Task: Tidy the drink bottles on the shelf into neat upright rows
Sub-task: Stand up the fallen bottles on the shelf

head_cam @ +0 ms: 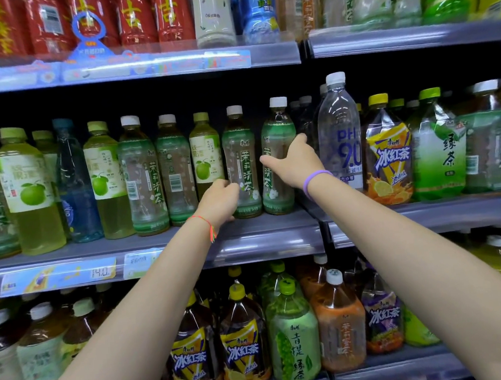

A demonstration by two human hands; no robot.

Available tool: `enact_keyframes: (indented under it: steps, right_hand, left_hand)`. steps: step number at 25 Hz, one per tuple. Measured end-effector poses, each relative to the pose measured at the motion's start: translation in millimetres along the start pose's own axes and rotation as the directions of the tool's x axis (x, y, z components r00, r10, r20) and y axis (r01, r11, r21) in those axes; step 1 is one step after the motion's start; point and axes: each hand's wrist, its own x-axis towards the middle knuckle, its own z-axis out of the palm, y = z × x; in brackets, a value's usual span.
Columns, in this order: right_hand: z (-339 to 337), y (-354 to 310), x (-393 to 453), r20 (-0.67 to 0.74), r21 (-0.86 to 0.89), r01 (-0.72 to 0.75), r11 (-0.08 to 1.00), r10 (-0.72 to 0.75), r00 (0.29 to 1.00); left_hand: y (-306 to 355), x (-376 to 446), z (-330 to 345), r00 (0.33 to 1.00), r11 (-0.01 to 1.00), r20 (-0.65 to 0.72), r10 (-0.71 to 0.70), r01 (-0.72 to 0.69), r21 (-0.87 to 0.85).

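Two jasmine tea bottles sit at the front of the middle shelf [264, 228], both upright, near its right end. Left hand [218, 200] is on the left jasmine bottle [241, 163], low on the body, fingers curled onto its left side; looks like a grip, though how far round the fingers go is hidden by the hand itself. Right hand [293, 161] is on the right jasmine bottle [279, 157] at mid height, thumb across the front of the label, fingers going round the right side and out of sight. So both hands hold, neither lifts clear as far as I can tell; both bases look to be on the shelf.

Left of these: a green-fruit bottle [205, 151] set slightly back, then more jasmine bottles, one with its barcode [175, 181] facing out, not the label. A blue bottle [72, 181] sits mixed in among pale yellow-green ones further left. Right of the hands, on the adjoining shelf section, stands a tall clear water bottle [339, 130], taller than its neighbours, then an iced tea bottle [389, 150] and a green tea bottle [437, 146].

Progress, my judgement: early to mid. Everything is standing, nothing toppled. Left to do: labels turned forward, fronts lined up, mixed kinds sorted into rows. Lower shelf also looks jumbled, untouched.
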Motion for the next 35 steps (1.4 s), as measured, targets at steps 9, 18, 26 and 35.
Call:
enact_keyframes:
  steps: [9,18,26,35]
  right_hand:
    - [30.6,19.5,-0.2,0.118,-0.297,-0.096,0.950,0.136,0.984]
    - [32.1,11.5,-24.7,0.060,-0.031,-0.074,0.997,0.075,0.995]
    - [48.5,-2.2,-39.2,-0.307,-0.310,0.077,0.948,-0.176,0.935]
    - [107.2,-60.2,-30.2,0.055,-0.015,0.245,0.969,-0.244,0.968]
  left_hand:
    - [-6.5,1.5,1.7,0.998,0.986,0.006,0.065,-0.065,0.153]
    - [4.8,5.1,7.4,1.000,0.999,-0.024,-0.019,0.020,0.037]
    - [6.0,-10.4,2.5,0.991,0.995,0.109,0.073,-0.064,-0.081]
    - [-28.3,-16.5,-88.0,0.583,0.695,-0.445,0.679,-0.317,0.646]
